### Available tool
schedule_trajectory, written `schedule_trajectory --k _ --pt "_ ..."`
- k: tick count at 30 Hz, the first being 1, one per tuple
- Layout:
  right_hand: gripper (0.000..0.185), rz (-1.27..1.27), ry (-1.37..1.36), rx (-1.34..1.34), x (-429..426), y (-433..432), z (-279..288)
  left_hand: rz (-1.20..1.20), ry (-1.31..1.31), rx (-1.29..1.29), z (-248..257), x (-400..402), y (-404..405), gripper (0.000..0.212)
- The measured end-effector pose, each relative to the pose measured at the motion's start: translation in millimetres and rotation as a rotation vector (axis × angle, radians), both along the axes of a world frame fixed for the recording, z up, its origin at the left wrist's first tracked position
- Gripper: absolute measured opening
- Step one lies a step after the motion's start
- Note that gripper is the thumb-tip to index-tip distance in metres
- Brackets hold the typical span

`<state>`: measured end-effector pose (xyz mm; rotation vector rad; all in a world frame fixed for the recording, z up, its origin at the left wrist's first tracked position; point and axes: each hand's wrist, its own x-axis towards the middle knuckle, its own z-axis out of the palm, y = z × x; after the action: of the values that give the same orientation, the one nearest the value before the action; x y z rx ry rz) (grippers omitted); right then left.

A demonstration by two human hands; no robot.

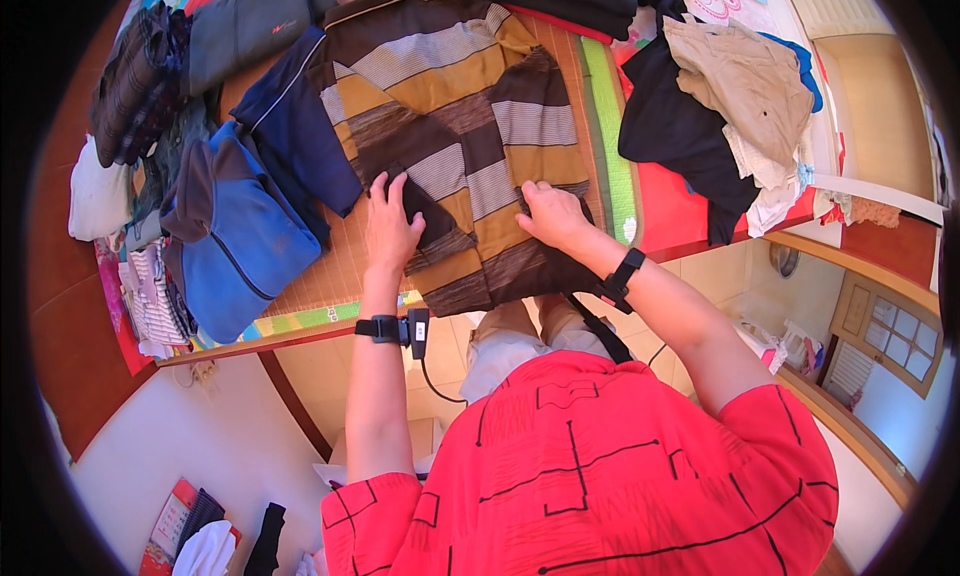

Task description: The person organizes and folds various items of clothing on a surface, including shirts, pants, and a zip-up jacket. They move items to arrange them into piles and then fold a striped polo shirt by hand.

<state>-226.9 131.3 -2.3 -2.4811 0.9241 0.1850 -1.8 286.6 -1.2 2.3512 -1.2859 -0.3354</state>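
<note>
A long-sleeved striped shirt in brown, mustard and grey lies spread on a brown woven mat, its collar away from me and its hem over the near edge. One sleeve is folded across the body. My left hand rests at the shirt's left side, by the dark cuff area, fingers spread. My right hand touches the shirt's right side, near the end of the other sleeve; its fingertips are bent and whether they pinch cloth is unclear. Both wrists wear black straps.
At left lie a blue fleece garment, a navy garment, a dark folded garment and a plaid one. At right are black clothing and beige clothing. A cable hangs from my left wrist.
</note>
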Motion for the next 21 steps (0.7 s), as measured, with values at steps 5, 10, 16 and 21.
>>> schedule_trajectory --k 5,10,16,21 --pt "0.021 -0.083 -0.171 0.091 -12 -5 -26 0.037 0.284 0.279 0 22 1 0.038" --pt "0.013 -0.308 -0.27 0.499 -35 -24 -20 -0.073 -0.003 -0.315 9 11 32 0.02" --pt "0.007 -0.836 -0.666 0.656 -84 -46 -32 0.407 0.265 -0.558 52 -1 119 0.012" --pt "0.008 -0.928 -0.597 0.726 -85 -47 -23 0.89 0.015 -0.431 53 8 177 0.016"
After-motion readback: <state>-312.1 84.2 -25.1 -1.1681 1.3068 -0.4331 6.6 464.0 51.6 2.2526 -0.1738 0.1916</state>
